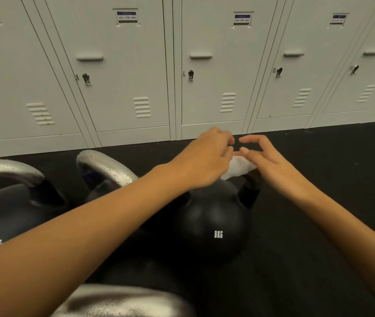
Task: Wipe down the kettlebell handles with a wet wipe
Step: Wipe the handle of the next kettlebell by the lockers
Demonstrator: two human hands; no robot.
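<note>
A black kettlebell marked 8KG stands on the floor in the middle of the head view. A white wet wipe lies over the top of its handle, most of which is hidden; only the black right leg shows. My left hand reaches in from the left with curled fingers and holds the wipe's left end. My right hand holds the right end, thumb on top, with the index finger arched above it.
Three more kettlebells with silver handles are close by: one at far left, one behind my left forearm, one at the bottom edge. A row of grey lockers lines the back. Black rubber floor stretches right.
</note>
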